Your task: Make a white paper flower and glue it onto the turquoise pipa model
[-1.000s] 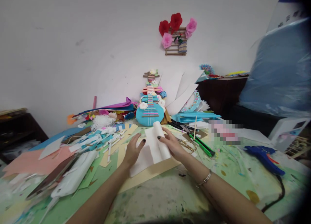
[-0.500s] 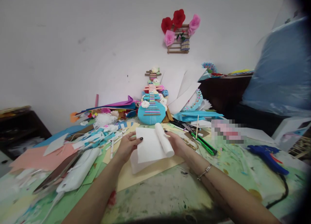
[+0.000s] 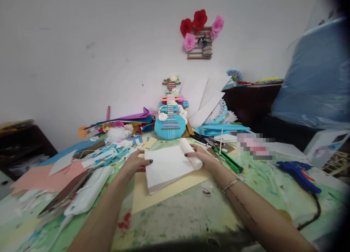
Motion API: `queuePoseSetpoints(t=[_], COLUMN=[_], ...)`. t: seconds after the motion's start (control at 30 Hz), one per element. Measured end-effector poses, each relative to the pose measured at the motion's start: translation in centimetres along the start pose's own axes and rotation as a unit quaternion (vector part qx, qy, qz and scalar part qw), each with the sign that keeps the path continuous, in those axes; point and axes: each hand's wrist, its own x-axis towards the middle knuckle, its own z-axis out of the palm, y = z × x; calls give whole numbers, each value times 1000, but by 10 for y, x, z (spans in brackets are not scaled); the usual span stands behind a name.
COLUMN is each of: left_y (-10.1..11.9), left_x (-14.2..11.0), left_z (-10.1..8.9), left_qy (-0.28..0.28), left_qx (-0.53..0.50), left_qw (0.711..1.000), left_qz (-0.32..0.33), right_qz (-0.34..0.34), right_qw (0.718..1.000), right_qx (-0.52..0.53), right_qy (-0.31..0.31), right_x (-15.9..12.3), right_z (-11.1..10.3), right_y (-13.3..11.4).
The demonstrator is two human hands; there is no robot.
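Between my hands is a sheet of white paper [image 3: 165, 168], its right side wound into a roll [image 3: 191, 154]. My left hand [image 3: 136, 162] pinches the sheet's left edge, thumb on top and fingers beneath. Around the rolled end, my right hand [image 3: 201, 156] is closed with its thumb lying on the roll. A pale yellow sheet [image 3: 144, 203] lies under the white paper on the table. Just behind stands a blue lute-shaped craft piece [image 3: 170, 127] with coloured sticks and paper flowers.
A green cutter [image 3: 231, 162] and pens lie right of my hands, and a blue glue gun [image 3: 296, 175] farther right. On the left are a white power strip [image 3: 89, 192], a phone [image 3: 65, 193], pink paper [image 3: 46, 177] and paper scraps [image 3: 106, 155].
My hands have moved apart, drawing more of the white paper out flat. The sheet has come down closer to the yellow paper, and the roll has shifted right.
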Motion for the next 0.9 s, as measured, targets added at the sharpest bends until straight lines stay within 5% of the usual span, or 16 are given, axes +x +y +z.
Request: queuePoseSetpoints(t=[0.23,0.47,0.6,0.7,0.9], left_y=[-12,-19,-29,-40,-47], left_x=[6,7,-1,-5,-4], left_z=[0,19,56,75,79], left_qy=[39,132,44,-51,-62], left_qx=[204,374,443,536,577], left_qw=[978,910,867,815,791], left_qz=[-26,119,224,212,193], right_qz=[-17,-37,-58,-80,-93], right_qw=[998,993,987,976,926], right_qx=[-52,-107,-148,-201,-364], right_qy=[-30,-8,1,12,36], right_x=[8,13,13,13,3], right_z=[6,11,11,11,27], right_y=[10,19,20,19,14])
